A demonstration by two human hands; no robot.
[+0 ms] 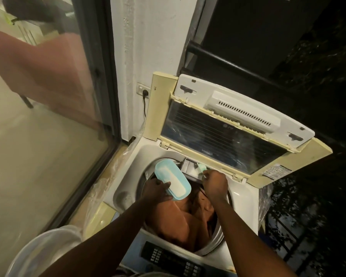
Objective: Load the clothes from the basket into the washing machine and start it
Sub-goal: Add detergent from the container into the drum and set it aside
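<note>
The lid [228, 124] stands propped up over the washer's [132, 162] back edge. If I bump it with my right arm it may drop onto my wrists. My left hand [156, 189] grips the tub [173, 179] of white powder from its near end, right above the drum. The tub is tilted and open, so a slip of my fingers would likely dump powder straight on the clothes [178, 220] instead of in the drawer [188, 164]. My right hand [215, 181] pinches the scoop [201, 167] at the drawer, by the back rim. The drawer's mouth is narrow, and a hasty tip could scatter powder over the rim.

The washer is white with yellowed trim, and its panel [168, 256] sits dark along the front edge. The clothes, brown and orange, lie crumpled in the drum, filling it fairly high but below the rim. The basket [48, 246] sits off the front left corner; whether anything remains in it I cannot tell.
</note>
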